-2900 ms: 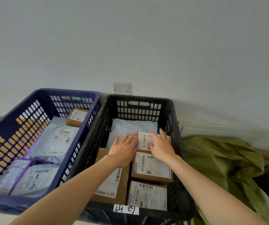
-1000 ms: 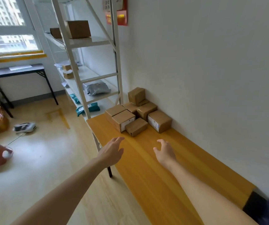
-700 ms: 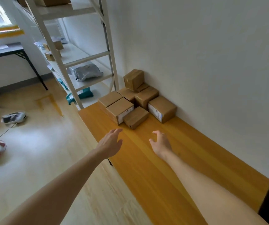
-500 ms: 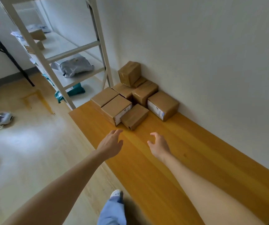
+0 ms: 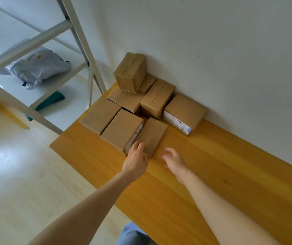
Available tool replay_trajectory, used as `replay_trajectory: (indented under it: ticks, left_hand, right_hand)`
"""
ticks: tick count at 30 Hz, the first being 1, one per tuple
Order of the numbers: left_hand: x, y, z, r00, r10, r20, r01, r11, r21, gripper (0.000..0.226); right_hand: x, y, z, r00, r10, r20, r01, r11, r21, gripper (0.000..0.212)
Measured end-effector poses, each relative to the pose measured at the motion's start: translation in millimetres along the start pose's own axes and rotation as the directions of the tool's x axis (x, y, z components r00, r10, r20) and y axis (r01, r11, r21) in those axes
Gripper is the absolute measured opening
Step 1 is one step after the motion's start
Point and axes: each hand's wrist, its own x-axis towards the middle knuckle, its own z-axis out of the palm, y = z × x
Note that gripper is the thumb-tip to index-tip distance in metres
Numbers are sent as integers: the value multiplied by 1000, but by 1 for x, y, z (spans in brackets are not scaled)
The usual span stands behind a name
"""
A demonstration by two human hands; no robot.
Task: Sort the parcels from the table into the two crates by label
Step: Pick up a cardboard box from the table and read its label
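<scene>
The left hand (image 5: 136,159) is relaxed, its fingers touching the near end of the small flat brown cardboard parcel (image 5: 153,134) on the yellow wooden table (image 5: 221,174). The right hand (image 5: 174,160) hovers spread and empty just right of that end. The parcel lies at the front of a cluster of brown cardboard boxes (image 5: 156,99) against the white wall (image 5: 230,50).

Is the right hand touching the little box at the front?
Apart. The head view shows a strip of bare table between the right hand and the narrow cardboard box.

Bare forearms (image 5: 81,211), pale blue trouser leg (image 5: 132,235)
</scene>
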Motion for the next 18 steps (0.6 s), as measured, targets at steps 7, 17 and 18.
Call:
replay_trajectory:
  ticks: [7, 17, 18]
  left_hand:
    - [20, -2, 8, 994, -92, 61, 88, 994, 65, 52]
    - [24, 3, 7, 995, -86, 53, 83, 996, 41, 56]
    - [24, 3, 6, 995, -86, 42, 85, 996, 33, 57]
  right_hand:
    - [23, -3, 13, 990, 142, 12, -141, 964, 226, 49]
    - [39, -10, 28, 957, 270, 107, -284, 788, 547, 29]
    - [40, -10, 28, 954, 279, 110, -293, 786, 545, 31]
